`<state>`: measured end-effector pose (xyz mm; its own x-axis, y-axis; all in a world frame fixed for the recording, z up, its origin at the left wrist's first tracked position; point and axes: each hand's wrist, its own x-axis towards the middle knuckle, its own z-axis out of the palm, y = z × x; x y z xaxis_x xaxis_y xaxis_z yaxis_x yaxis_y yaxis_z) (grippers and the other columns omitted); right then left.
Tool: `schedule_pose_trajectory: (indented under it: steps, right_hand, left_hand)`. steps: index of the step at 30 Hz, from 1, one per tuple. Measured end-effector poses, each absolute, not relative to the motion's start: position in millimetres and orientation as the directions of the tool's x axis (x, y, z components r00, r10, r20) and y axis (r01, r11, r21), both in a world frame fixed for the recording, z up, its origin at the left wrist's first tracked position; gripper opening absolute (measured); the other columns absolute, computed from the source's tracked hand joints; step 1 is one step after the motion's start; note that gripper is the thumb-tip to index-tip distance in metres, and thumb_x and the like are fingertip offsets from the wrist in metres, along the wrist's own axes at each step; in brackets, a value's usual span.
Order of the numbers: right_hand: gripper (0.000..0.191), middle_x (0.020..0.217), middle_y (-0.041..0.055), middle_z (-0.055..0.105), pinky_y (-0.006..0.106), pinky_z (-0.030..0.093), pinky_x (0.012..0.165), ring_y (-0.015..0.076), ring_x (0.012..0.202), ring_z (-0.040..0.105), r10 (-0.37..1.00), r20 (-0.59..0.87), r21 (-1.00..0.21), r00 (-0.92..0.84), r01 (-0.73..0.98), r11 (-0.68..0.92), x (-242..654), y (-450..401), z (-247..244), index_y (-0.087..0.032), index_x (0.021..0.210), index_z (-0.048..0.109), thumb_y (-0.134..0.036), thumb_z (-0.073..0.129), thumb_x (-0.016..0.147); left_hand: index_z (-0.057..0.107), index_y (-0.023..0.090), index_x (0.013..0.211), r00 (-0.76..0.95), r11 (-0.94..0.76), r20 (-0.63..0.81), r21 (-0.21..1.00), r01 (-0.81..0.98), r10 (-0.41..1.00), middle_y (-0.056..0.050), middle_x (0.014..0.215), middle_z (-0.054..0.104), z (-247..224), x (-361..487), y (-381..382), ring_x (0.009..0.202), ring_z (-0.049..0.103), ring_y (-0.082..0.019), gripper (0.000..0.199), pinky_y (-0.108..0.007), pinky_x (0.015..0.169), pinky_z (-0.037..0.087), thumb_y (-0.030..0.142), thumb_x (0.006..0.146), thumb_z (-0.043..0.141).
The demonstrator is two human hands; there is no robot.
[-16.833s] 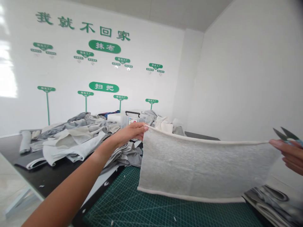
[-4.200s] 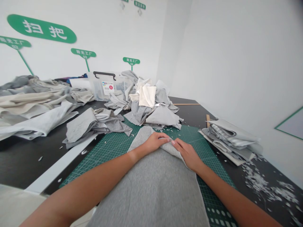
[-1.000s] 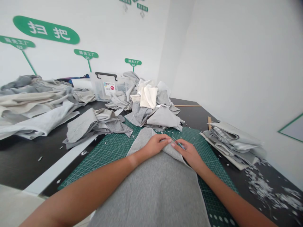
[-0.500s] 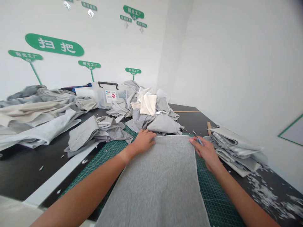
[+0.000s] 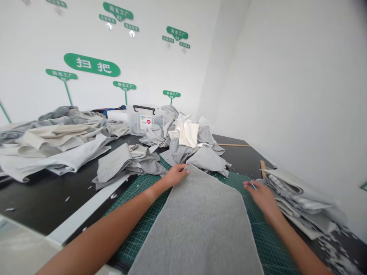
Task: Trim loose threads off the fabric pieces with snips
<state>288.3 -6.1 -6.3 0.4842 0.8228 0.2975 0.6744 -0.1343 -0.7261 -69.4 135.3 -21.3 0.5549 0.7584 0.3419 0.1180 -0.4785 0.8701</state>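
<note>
- Left hand [image 5: 177, 175]: fingers pressed together, resting on the top corner of the grey fabric panel [image 5: 197, 225].
- Panel: lying flat on a green cutting mat [image 5: 134, 187].
- Right hand [image 5: 259, 194]: pinching small blue-handled snips [image 5: 251, 184], just beside the panel's edge.

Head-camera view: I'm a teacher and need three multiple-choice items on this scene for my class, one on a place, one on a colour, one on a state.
1. Where does the grey fabric lie?
A on the floor
B on the cutting mat
C in a box

2. What colour is the mat?
A red
B blue
C green

3. What does the right hand hold?
A a ruler
B snips
C nothing

Answers:
1 B, the mat's grid shows on both sides of the fabric.
2 C, green shows around the fabric.
3 B, the small snips show at its fingertips.
</note>
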Motion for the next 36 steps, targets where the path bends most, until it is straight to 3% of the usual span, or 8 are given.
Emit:
schedule_pose_trajectory:
  steps: [3,6,10,13,23,30,36]
  right_hand:
    - [0.033,0.095,0.0085,0.072,0.036,0.046,0.073,0.0286,0.087,0.064,0.855,0.363,-0.619,0.370,0.781,-0.075,258,-2,10,-0.022,0.098,0.071,-0.048,0.059,0.082]
    - [0.033,0.116,0.0064,0.069,0.041,0.045,0.091,0.0303,0.107,0.062,0.924,0.338,-0.649,0.178,0.755,0.093,205,1,23,-0.026,0.107,0.068,-0.049,0.055,0.088]
    - [0.033,0.121,0.0053,0.067,0.041,0.042,0.100,0.0266,0.113,0.060,0.922,0.386,-0.690,0.020,0.669,0.274,147,11,25,-0.026,0.110,0.067,-0.049,0.055,0.090]
    - [0.034,0.114,0.0076,0.069,0.040,0.046,0.095,0.0263,0.105,0.062,0.899,0.437,-0.706,0.008,0.623,0.338,129,20,13,-0.024,0.106,0.066,-0.051,0.052,0.092]
    - [0.033,0.095,0.0043,0.070,0.032,0.044,0.079,0.0229,0.087,0.061,0.897,0.430,-0.738,0.103,0.612,0.284,136,28,-23,-0.020,0.094,0.067,-0.049,0.051,0.090]
    - [0.038,0.061,0.0003,0.056,0.027,0.039,0.057,0.0183,0.063,0.053,0.922,0.375,-0.775,0.097,0.579,0.254,139,30,-24,-0.020,0.082,0.064,-0.053,0.048,0.089]
    - [0.035,0.066,0.0001,0.057,0.026,0.038,0.061,0.0173,0.065,0.050,0.915,0.397,-0.772,0.072,0.565,0.291,139,29,-24,-0.020,0.078,0.061,-0.051,0.050,0.090]
  left_hand:
    - [0.064,0.013,0.090,0.511,-0.471,0.392,0.882,0.028,0.765,-0.001,0.082,0.060,-21,-60,127,0.078,0.054,-0.015,0.035,-0.024,0.072,0.043,0.046,0.089,0.053]
    - [0.062,0.014,0.082,0.488,-0.527,0.452,0.850,0.019,0.746,-0.001,0.079,0.059,-19,-53,117,0.077,0.053,-0.015,0.035,-0.023,0.072,0.042,0.046,0.092,0.051]
    - [0.066,0.015,0.088,0.550,-0.596,0.491,0.803,0.015,0.676,-0.003,0.087,0.066,-18,-51,102,0.084,0.057,-0.017,0.033,-0.025,0.078,0.043,0.044,0.093,0.051]
    - [0.069,0.016,0.100,0.572,-0.614,0.491,0.789,0.027,0.657,-0.005,0.097,0.070,-21,-50,94,0.092,0.060,-0.019,0.032,-0.027,0.085,0.045,0.041,0.094,0.050]
    - [0.071,0.014,0.100,0.547,-0.557,0.440,0.829,0.058,0.712,-0.005,0.097,0.072,-32,-50,100,0.094,0.062,-0.019,0.034,-0.027,0.088,0.045,0.042,0.093,0.053]
    - [0.071,0.014,0.100,0.542,-0.515,0.422,0.857,0.021,0.726,-0.006,0.100,0.071,-33,-49,103,0.096,0.062,-0.019,0.036,-0.027,0.090,0.045,0.044,0.092,0.053]
    - [0.070,0.014,0.098,0.546,-0.523,0.431,0.852,0.015,0.718,-0.005,0.099,0.070,-34,-49,105,0.096,0.060,-0.018,0.036,-0.026,0.089,0.044,0.045,0.091,0.053]
